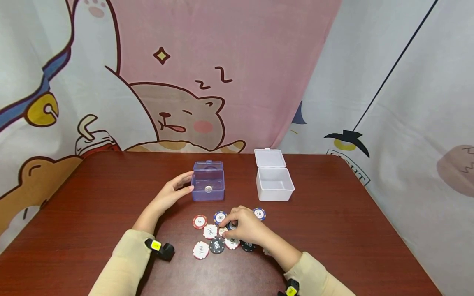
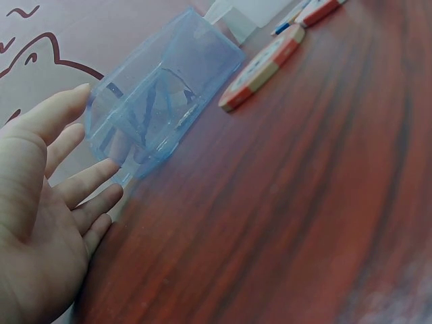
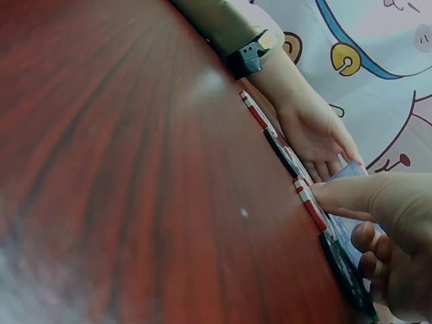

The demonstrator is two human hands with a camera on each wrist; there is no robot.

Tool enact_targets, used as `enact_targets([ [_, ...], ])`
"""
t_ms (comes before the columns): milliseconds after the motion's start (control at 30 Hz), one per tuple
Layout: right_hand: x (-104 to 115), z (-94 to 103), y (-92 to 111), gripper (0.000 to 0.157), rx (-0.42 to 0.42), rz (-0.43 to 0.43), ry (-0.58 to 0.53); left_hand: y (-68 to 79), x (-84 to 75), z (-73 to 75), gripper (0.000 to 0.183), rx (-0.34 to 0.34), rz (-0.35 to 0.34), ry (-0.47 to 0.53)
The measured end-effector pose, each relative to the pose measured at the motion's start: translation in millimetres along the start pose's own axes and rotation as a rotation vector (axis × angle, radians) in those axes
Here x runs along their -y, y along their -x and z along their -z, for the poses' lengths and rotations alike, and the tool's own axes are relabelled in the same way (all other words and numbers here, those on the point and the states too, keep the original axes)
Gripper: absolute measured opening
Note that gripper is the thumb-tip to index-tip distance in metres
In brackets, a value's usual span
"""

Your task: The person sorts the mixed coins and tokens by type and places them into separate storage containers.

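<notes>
My left hand (image 1: 171,195) is at the left side of a translucent blue box (image 1: 208,195), fingers extended along its wall; the lid stands open. A small round coin (image 1: 208,189) shows inside the box. Over a spread of poker chips, my right hand (image 1: 245,225) has its thumb and forefinger on either side of another small coin (image 1: 223,231). Around it are white 100 chips (image 1: 210,231), a black 100 chip (image 1: 217,246), a red-edged 5 chip (image 1: 200,222) and a blue-edged 10 chip (image 1: 220,217). The right hand hides part of several chips.
A white box (image 1: 275,190) with its lid open stands right of the blue one. Another blue-edged 10 chip (image 1: 259,213) lies beyond the right hand. The brown wooden table (image 1: 333,230) ends at a printed curtain (image 1: 240,74) behind the boxes.
</notes>
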State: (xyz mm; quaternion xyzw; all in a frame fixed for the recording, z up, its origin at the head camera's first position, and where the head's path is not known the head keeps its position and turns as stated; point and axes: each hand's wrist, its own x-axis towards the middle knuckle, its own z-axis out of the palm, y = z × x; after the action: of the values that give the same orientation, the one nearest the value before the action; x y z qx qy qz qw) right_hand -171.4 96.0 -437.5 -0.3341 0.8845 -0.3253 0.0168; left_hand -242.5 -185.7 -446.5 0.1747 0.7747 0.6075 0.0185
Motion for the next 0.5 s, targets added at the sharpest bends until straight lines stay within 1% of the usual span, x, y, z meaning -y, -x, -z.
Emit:
enact_targets([
  [100,1.5,0.8,-0.7,0.019,0.007,-0.026,-0.008,0.0,0.3,-0.2,0.058,-0.001,0.0,0.003],
  [233,3.1,1.1,-1.1,0.018,0.012,-0.033,-0.011,0.7,-1.4,-0.3,0.058,-0.002,0.004,-0.006],
  [500,4.7,2.2,0.6,0.016,0.026,-0.007,0.04,0.9,-1.5,0.5,0.059,-0.001,0.009,-0.026],
])
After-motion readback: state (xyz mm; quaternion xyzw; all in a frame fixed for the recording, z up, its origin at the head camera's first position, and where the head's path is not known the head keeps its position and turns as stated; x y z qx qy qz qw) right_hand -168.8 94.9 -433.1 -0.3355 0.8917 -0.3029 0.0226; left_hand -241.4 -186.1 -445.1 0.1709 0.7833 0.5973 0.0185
